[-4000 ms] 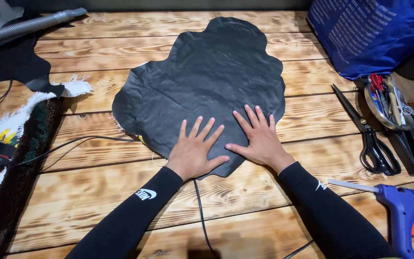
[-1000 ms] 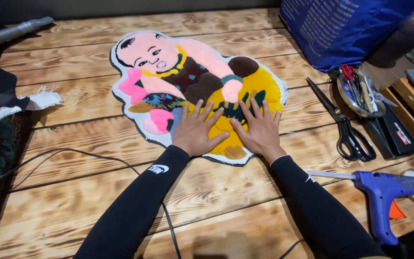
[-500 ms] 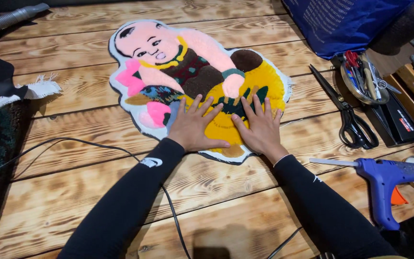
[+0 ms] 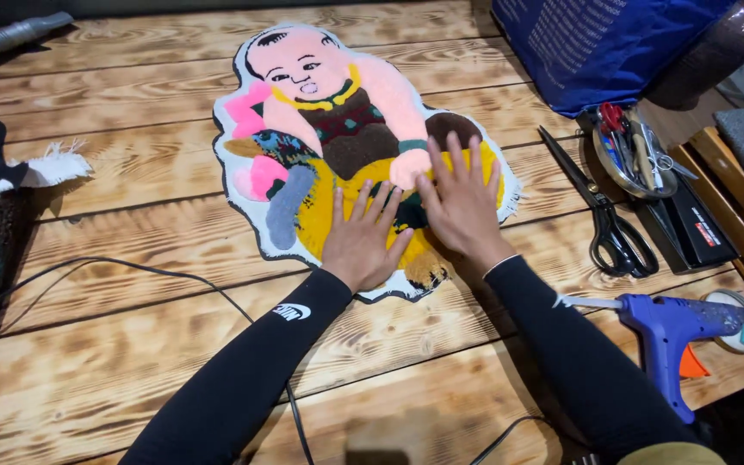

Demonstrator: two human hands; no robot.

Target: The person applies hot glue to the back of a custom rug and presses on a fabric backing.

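On the lower half of a tufted rug [image 4: 337,129], both hands lie flat and spread, palms down, gripping nothing. The left hand [image 4: 362,244] presses the yellow patch near the rug's bottom edge, fingers fanned apart and pointing away from the person. The right hand [image 4: 461,207] rests just beside it, slightly further up, its fingers splayed over the yellow and a dark green area; the two hands are close but do not overlap. Both forearms wear tight black sleeves.

The rug is cut to the outline of its picture: a chubby baby figure with a pale pink face and arms, black hair tufts, a yellow collar and a dark brown bib. At the figure's side sit bright pink shapes and a grey-blue patch, and a white border with a thin dark edge follows the whole contour (the pile looks dense and short). It lies face up, flat on a wooden table [image 4: 131,344] of scorched-grain planks, roughly at the middle.

Right of the rug lie black scissors [image 4: 606,222], a round tin of small tools [image 4: 635,155] and a blue glue gun [image 4: 678,331]. A black cable [image 4: 131,269] snakes across the planks at the left, and a blue bag [image 4: 596,43] stands at the far right corner.
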